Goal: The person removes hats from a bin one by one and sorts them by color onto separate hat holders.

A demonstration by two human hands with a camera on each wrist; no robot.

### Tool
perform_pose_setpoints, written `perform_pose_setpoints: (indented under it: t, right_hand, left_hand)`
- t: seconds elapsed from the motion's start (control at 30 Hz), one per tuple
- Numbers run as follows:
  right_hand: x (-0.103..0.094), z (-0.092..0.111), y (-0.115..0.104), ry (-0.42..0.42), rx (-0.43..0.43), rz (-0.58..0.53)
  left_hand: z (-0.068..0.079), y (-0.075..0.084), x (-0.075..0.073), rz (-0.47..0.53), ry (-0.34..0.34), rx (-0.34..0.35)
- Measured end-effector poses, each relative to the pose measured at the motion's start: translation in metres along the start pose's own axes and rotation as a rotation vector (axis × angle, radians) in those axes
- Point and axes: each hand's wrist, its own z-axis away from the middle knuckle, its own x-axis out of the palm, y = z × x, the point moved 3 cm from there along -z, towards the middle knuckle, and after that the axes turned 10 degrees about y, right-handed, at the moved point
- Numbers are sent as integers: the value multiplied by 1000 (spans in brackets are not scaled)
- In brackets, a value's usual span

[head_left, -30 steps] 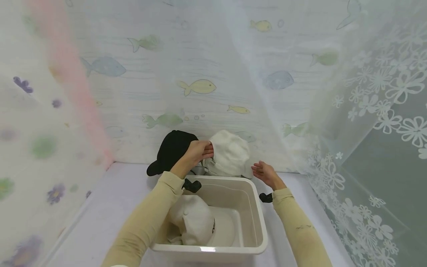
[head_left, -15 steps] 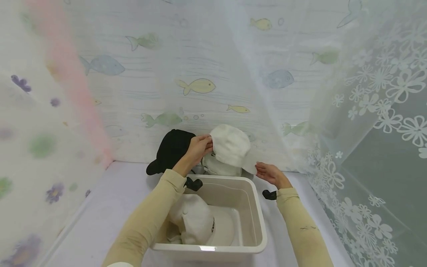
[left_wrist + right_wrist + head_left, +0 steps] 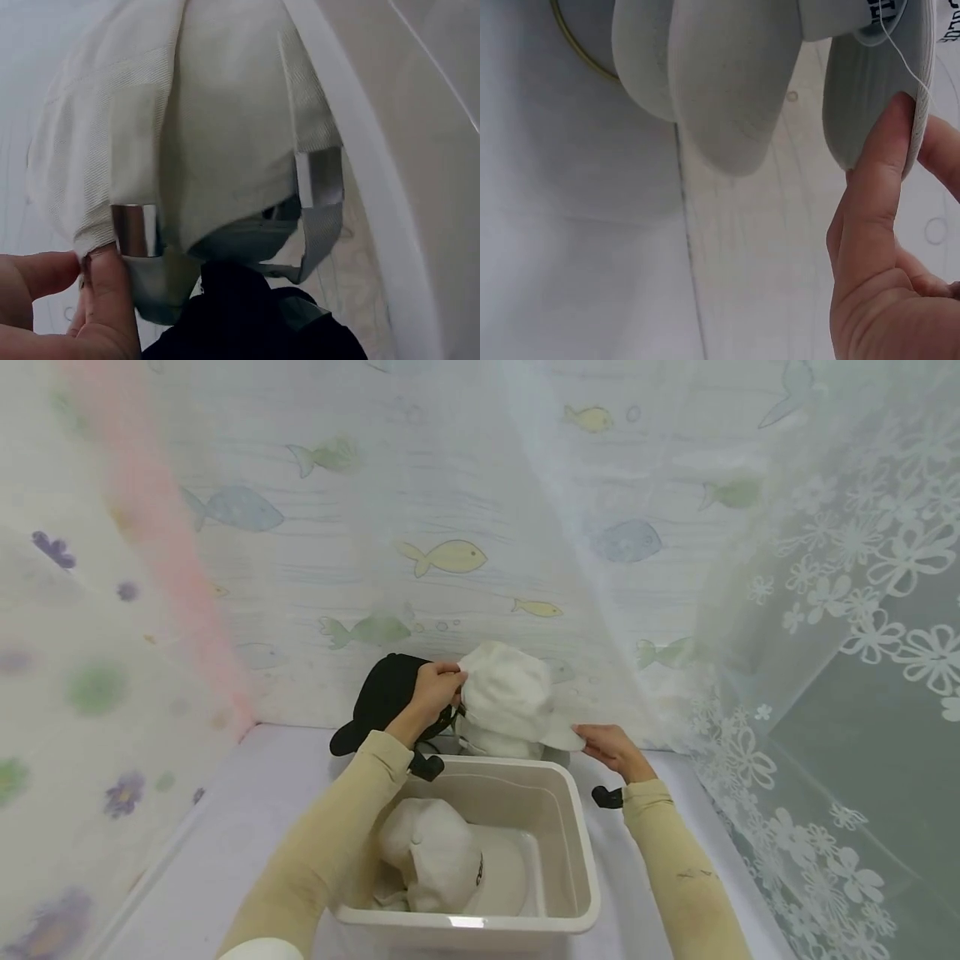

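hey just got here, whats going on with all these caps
A person is handling a white cap behind the beige bin. The left hand pinches its back edge, and the right hand pinches the brim. The held cap sits just above other pale caps; whether it touches them is hard to tell. A black cap is to their left. One off-white cap already lies inside the bin.
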Motion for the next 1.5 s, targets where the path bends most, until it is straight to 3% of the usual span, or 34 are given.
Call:
perform_pose_setpoints:
  t: [0.17, 0.3, 0.47, 0.77, 0.87, 1.07, 1.2, 1.3, 1.5]
  right_hand:
    - [-1, -1, -4, 45, -23, 72]
    - [-4, 0, 0, 43, 13, 114]
    - [-8, 2, 10, 69, 70, 193]
    - [-8, 7, 10, 91, 22, 285]
    - [-7, 7, 8, 89, 7, 293]
    - [-9, 6, 8, 86, 7, 319]
    - [-8, 7, 8, 88, -2, 317]
    - [-4, 9, 8, 97, -4, 303]
    - [-1, 10, 3, 139, -27, 321]
  left_hand:
    - [8, 0, 0, -173, -4, 65]
    - [11, -3, 2, -280, 29, 95]
    - [12, -12, 6, -328, 12, 59]
    - [14, -17, 9, -404, -37, -13]
    - [14, -15, 8, -364, -50, -48]
    - [19, -11, 6, -99, -98, -168]
    - [20, -10, 4, -26, -67, -221]
    - [20, -11, 3, -73, -44, -175]
    - [18, -11, -1, -296, -10, 48]
